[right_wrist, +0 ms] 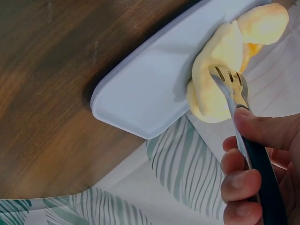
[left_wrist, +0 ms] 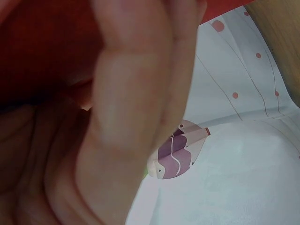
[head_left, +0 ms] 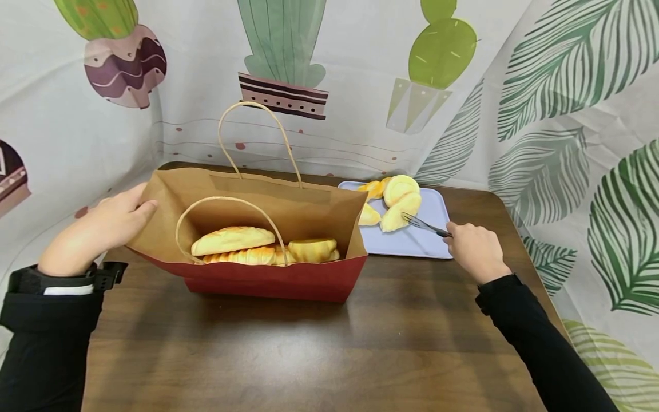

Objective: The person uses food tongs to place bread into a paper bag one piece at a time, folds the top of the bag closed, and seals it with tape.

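My right hand (head_left: pixel 476 249) grips a fork (head_left: pixel 426 225) by its dark handle. The metal tines (right_wrist: pixel 228 84) lie over a pale yellow bread piece (head_left: pixel 400 214) on a light blue tray (head_left: pixel 432 206). With thumb and fingers, my left hand (head_left: pixel 115 220) pinches the left edge of a paper bag (head_left: pixel 268 280), red outside and brown inside. Several bread pieces lie inside the bag, among them a long loaf (head_left: pixel 234 240) and a rounded yellow one (head_left: pixel 312 250). In the left wrist view, the fingers (left_wrist: pixel 131 84) appear close up against the bag's red side.
Other bread pieces, including a round bun (head_left: pixel 400 189), sit on the tray's left half. Two looped handles (head_left: pixel 257 105) rise from the bag. The brown wooden table (head_left: pixel 309 355) meets a hanging cloth (head_left: pixel 360 63) printed with cacti and leaves at its back edge.
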`<action>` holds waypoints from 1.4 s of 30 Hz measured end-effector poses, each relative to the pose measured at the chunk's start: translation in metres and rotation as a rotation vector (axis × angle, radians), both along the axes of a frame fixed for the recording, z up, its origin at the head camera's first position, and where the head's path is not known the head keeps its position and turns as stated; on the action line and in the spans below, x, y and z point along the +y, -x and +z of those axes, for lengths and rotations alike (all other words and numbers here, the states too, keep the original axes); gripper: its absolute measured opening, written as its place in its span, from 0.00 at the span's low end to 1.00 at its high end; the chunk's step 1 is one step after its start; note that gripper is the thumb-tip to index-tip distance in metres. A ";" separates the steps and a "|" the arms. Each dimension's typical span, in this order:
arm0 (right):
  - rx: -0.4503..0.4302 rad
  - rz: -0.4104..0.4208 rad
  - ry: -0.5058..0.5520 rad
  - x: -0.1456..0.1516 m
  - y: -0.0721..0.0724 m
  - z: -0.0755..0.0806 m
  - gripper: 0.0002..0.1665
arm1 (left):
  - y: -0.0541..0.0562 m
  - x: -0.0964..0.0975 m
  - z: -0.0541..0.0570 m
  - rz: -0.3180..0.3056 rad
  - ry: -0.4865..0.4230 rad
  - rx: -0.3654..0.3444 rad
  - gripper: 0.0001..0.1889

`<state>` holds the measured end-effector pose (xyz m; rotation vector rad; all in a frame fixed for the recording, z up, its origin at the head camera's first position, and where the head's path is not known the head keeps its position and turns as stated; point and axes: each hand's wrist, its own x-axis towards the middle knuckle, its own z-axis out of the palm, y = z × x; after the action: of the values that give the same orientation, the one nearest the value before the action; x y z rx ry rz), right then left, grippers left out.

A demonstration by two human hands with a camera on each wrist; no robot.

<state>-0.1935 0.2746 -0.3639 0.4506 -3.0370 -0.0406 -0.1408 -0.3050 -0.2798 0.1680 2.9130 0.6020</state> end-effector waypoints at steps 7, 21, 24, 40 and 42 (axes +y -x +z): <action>-0.123 -0.155 0.094 0.010 0.004 0.007 0.18 | 0.000 0.000 -0.001 -0.011 0.000 0.022 0.22; -0.656 -0.353 0.722 0.052 0.016 -0.019 0.34 | -0.001 0.000 0.000 0.007 0.000 -0.002 0.23; -0.770 -0.428 0.867 0.056 0.018 -0.029 0.35 | -0.001 0.000 0.000 0.011 -0.001 -0.008 0.23; -0.864 -0.446 1.166 0.048 0.009 -0.080 0.34 | -0.001 0.000 0.000 0.013 0.003 -0.018 0.24; -0.841 -0.445 1.163 0.046 0.008 -0.081 0.30 | -0.001 0.000 0.001 0.011 0.006 -0.019 0.24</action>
<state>-0.2020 0.3210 -0.4453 -0.4100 -2.9768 2.1637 -0.1396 -0.3048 -0.2789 0.1443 2.8992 0.5930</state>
